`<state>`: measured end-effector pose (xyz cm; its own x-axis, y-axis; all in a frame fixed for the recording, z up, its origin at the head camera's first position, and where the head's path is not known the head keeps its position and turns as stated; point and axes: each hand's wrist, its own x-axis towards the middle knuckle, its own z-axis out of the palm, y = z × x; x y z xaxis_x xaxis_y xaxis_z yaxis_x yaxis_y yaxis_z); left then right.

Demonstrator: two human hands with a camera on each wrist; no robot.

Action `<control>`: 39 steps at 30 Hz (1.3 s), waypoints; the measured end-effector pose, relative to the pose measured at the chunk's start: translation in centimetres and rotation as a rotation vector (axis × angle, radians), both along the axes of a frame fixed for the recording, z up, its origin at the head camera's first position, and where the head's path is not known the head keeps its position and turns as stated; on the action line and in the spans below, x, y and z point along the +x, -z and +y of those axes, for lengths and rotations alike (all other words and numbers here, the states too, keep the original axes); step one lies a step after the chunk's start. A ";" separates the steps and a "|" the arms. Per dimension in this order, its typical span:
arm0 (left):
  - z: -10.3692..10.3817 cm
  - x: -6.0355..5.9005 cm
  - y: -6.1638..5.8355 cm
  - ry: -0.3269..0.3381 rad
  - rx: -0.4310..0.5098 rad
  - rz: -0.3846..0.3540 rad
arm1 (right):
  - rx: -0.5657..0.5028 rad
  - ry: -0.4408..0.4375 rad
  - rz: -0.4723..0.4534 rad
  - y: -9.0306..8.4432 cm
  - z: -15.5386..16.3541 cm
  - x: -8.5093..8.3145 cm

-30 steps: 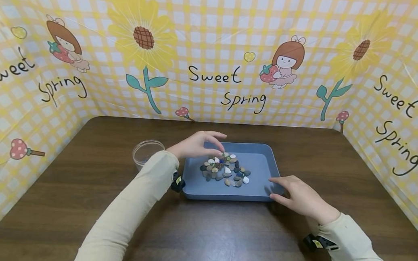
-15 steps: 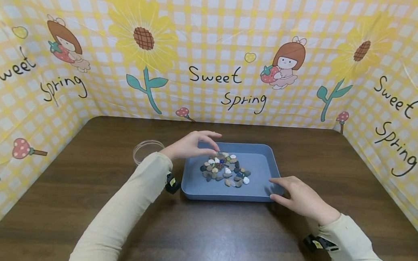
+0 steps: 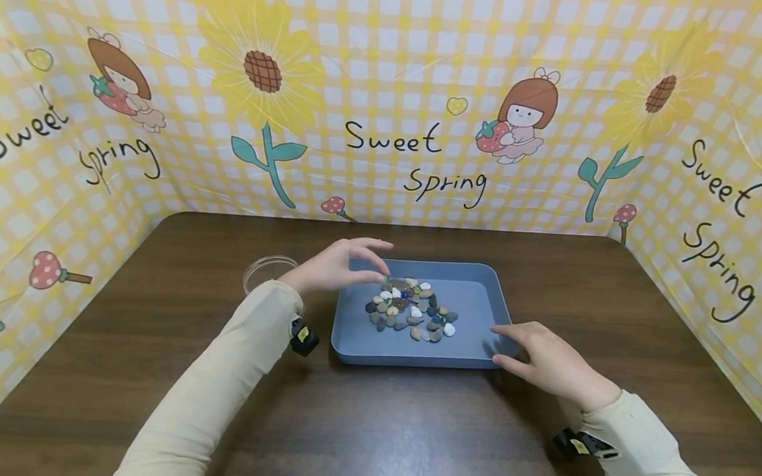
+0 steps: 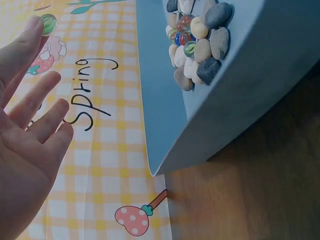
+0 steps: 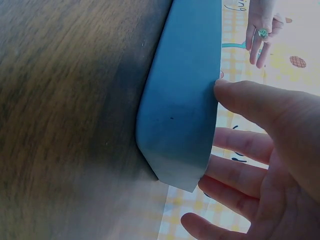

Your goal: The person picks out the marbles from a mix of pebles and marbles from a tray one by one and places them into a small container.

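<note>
Left hand: our left hand (image 3: 335, 266) hovers over the shallow blue plastic tray (image 3: 483, 289), its grip pinching a small green glass marble (image 4: 48, 23) at the fingertips.
Right hand: our right hand (image 3: 545, 360) has relaxed fingers, the thumb touching the tray's near right corner, gripping nothing.
Tray: on the dark wooden table (image 3: 368, 429), holding a heap of mixed pebbles and marbles (image 3: 410, 310).
Cup: a clear round plastic cup (image 3: 266, 274) stands left of the tray.

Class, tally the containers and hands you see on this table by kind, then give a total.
Blue tray: 1
Clear round container: 1
Hands: 2, the left hand pinching a green marble, the right hand touching the tray
Total: 4
</note>
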<state>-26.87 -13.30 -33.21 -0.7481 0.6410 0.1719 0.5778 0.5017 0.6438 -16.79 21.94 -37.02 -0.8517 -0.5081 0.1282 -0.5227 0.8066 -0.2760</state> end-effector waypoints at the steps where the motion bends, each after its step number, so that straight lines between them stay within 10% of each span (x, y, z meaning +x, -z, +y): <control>1: -0.1 0.0 0.0 -0.005 0.003 -0.004 | 0.000 0.001 0.000 0.0 0.0 0.0; 39: -4.2 0.6 -0.7 -0.103 0.053 -0.023 | -0.002 0.008 0.002 0.4 0.1 -0.2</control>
